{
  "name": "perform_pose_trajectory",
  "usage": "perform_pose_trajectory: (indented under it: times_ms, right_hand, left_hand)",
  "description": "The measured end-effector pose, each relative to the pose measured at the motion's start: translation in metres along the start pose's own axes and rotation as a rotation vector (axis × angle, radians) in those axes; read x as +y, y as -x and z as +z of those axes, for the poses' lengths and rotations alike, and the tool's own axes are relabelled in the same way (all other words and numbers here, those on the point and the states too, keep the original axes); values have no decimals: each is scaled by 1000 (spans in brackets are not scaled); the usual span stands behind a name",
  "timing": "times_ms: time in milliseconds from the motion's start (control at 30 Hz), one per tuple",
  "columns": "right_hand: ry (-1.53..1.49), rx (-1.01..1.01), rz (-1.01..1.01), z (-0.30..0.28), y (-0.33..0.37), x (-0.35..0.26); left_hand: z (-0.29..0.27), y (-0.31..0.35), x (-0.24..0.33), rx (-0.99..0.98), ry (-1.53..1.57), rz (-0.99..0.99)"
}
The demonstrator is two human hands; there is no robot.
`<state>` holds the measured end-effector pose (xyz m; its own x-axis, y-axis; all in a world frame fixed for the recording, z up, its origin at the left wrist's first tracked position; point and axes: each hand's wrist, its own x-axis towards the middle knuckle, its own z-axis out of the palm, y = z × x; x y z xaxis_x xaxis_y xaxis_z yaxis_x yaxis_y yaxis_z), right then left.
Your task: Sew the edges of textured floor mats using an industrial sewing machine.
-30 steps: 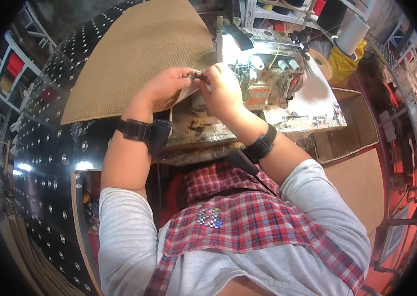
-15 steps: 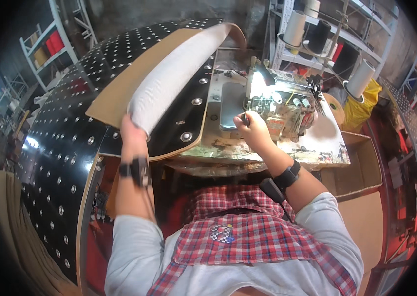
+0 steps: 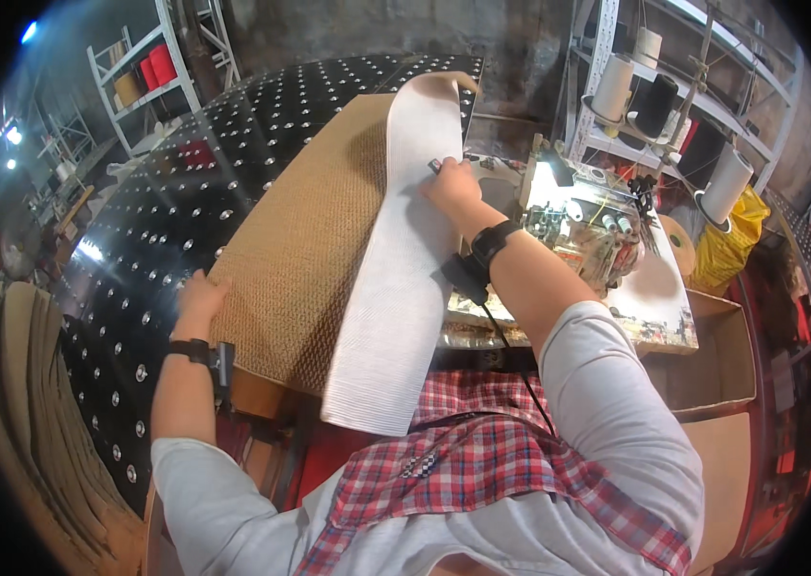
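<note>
A long brown woven mat [image 3: 295, 245] lies over the studded table, its right side turned up so that the white ribbed backing [image 3: 386, 317] shows. At the mat's left edge is my left hand [image 3: 200, 300], its fingers closed on the border. My right hand [image 3: 453, 187] rests on the white backing near its far part, closed around a small dark tool [image 3: 435, 165]. Most of that tool is hidden in the fist, so its kind does not show. Just right of my right forearm stands a lit sewing machine [image 3: 583, 216].
The black table [image 3: 262, 115] has rows of metal studs. Thread cones [image 3: 612, 88] stand on a rack behind the machine. An open cardboard box [image 3: 713, 360] sits at the right, below a yellow bag [image 3: 732, 240]. Brown folded material [image 3: 31, 374] hangs at the left.
The mat has come nearer and to the right, its woven face now spread wider. My left hand moved left along it; my right hand went from the machine onto the white backing.
</note>
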<state>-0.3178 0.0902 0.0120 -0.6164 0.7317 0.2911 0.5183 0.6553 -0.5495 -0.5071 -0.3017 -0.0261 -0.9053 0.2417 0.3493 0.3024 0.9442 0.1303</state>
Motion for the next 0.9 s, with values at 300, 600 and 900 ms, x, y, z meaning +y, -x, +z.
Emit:
perform_pose_trajectory:
  times_ms: [300,600,900]
  right_hand:
    - [411,26,-97,-25,-19,10]
    - [789,351,-461,-209,32,-43]
    - [889,1264,-162,-505,243,112]
  left_hand:
    - [-87,1,47,-721,1307,150]
    - [-217,126,151,-771,2043,617]
    - [-219,208,212,-1428,1650,1175]
